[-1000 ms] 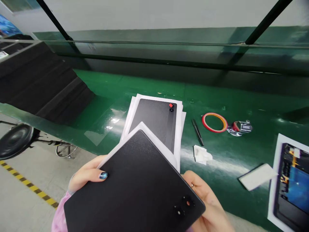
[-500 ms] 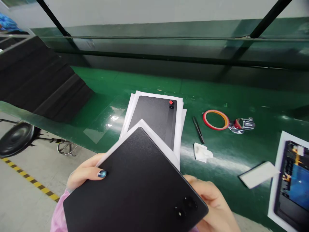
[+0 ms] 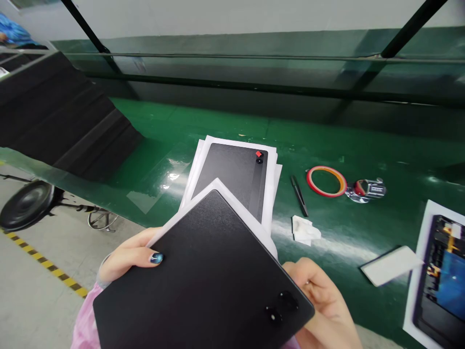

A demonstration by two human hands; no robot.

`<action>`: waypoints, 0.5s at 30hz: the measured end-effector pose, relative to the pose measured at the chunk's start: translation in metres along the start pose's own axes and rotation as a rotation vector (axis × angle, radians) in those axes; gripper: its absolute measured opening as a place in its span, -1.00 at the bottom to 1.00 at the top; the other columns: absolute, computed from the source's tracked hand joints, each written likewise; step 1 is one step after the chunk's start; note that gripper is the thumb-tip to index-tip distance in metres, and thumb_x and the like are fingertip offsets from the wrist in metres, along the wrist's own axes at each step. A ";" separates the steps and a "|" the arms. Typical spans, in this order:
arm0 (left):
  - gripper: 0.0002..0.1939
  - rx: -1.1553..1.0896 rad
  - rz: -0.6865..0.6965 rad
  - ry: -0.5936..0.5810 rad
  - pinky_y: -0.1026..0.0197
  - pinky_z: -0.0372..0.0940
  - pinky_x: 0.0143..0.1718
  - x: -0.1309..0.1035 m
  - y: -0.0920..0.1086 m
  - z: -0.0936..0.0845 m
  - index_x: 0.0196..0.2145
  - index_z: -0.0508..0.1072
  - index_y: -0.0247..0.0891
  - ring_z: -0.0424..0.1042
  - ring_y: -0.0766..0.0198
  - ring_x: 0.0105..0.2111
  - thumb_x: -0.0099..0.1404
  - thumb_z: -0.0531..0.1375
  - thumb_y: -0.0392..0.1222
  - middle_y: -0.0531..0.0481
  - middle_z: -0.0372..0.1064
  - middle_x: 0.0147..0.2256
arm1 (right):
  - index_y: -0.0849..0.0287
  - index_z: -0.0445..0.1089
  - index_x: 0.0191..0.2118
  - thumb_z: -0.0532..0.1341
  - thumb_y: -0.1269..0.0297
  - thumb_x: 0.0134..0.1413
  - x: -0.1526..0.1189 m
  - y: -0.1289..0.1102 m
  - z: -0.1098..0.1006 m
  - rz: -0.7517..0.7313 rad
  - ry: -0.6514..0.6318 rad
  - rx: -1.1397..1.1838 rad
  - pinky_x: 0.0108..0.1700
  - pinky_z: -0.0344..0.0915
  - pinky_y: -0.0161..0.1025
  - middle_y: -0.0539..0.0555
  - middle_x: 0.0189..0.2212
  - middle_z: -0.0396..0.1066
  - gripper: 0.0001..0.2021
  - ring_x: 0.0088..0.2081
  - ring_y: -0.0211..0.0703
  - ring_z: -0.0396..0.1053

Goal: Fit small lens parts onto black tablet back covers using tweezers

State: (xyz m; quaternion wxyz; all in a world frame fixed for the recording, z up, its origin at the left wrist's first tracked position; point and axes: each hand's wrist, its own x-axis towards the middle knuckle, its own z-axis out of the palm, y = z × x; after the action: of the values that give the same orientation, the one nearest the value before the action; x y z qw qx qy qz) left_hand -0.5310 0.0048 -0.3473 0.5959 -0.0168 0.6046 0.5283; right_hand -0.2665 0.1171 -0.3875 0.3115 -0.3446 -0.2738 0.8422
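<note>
A black tablet, its back with two camera lenses facing up, is held tilted in the foreground. White sheet edges show beneath its far corner. My left hand grips its left edge, thumb on top and the fingers underneath hidden. At the right edge by the lenses, my right hand is closed with fingers curled against the tablet; part of it is hidden. Beyond, another dark tablet with a red sticker by its camera lies on a stack of white sheets.
On the green tabletop to the right are tweezers, a red tape roll, a metal tape dispenser, a white cloth, a pale flat block and an opened tablet. Black ridged material slopes at left.
My right hand has shifted slightly up along the tablet's edge, its fingers more curled. The held tablet has moved very little; the view has shifted slightly.
</note>
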 end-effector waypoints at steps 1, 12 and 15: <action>-0.64 0.002 -0.002 0.010 0.20 0.52 -0.44 0.000 0.000 0.001 -0.30 0.76 -0.17 0.63 -0.03 -0.48 -0.17 0.51 -0.28 -0.02 0.64 -0.51 | 0.08 0.43 -0.46 0.55 0.16 -0.02 0.001 0.000 0.001 -0.003 -0.001 0.009 -0.46 0.26 -0.30 -0.06 -0.55 0.30 -0.70 -0.54 -0.26 0.19; -0.63 0.017 -0.010 -0.040 0.19 0.53 -0.42 -0.002 0.002 0.000 -0.25 0.76 -0.19 0.59 0.07 -0.53 -0.11 0.48 -0.29 -0.03 0.65 -0.48 | 0.09 0.53 -0.52 0.55 0.31 -0.07 0.001 0.004 -0.004 0.135 -0.112 0.160 -0.44 0.25 -0.40 -0.06 -0.55 0.29 -0.80 -0.51 -0.33 0.20; -0.62 0.004 -0.022 -0.026 0.18 0.53 -0.43 -0.002 0.002 0.001 -0.26 0.76 -0.20 0.60 0.05 -0.53 -0.14 0.49 -0.29 -0.03 0.65 -0.49 | 0.08 0.54 -0.51 0.55 0.33 -0.10 0.003 0.007 -0.008 0.145 -0.093 0.168 -0.41 0.30 -0.36 -0.04 -0.52 0.34 -0.82 -0.48 -0.29 0.26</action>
State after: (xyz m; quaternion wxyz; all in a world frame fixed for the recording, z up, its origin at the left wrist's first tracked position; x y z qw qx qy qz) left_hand -0.5311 0.0052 -0.3448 0.6096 -0.0152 0.5975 0.5207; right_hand -0.2647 0.1164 -0.3980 0.2648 -0.2966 -0.1907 0.8975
